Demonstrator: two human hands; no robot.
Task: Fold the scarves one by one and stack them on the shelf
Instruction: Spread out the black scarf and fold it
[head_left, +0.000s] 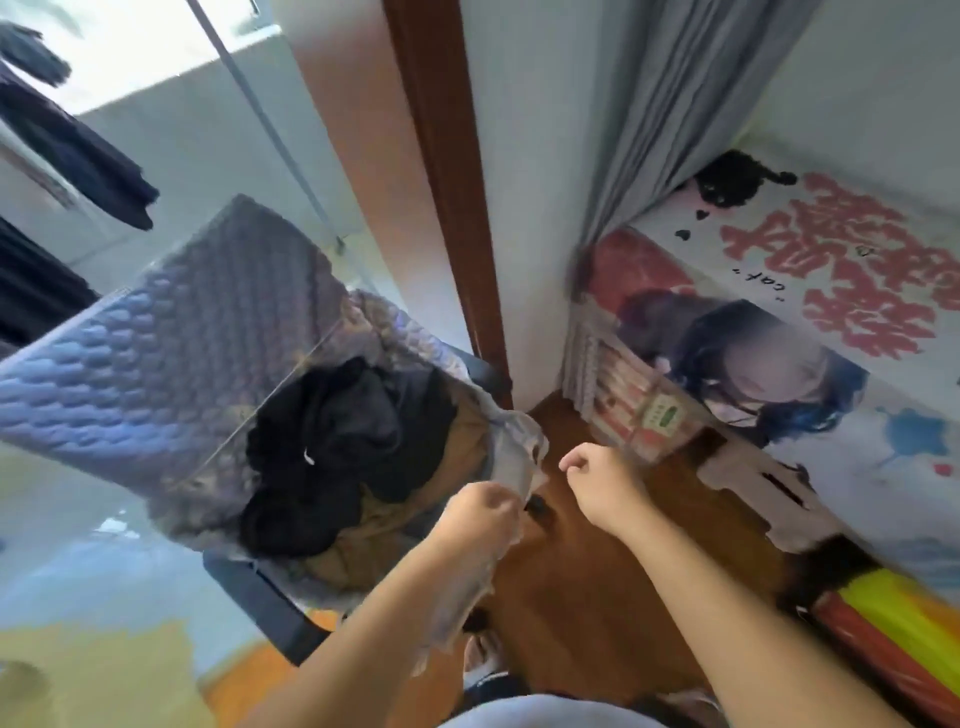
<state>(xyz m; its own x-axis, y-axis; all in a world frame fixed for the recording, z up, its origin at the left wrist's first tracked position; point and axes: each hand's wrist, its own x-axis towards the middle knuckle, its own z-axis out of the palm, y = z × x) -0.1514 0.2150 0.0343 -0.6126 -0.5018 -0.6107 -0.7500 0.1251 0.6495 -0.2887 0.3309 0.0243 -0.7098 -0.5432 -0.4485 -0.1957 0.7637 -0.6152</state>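
Clothes (332, 457), dark and tan, lie heaped on a quilted chair (171, 358) at nine o'clock. Left hand (483, 512) pinches a thin grey scarf (519, 452) at centre, cloth trailing along the forearm. Right hand (597, 478), just beside at three o'clock, is curled, holding nothing. Farther right, a poster (810, 338) reads "cat" beside blurred red characters.
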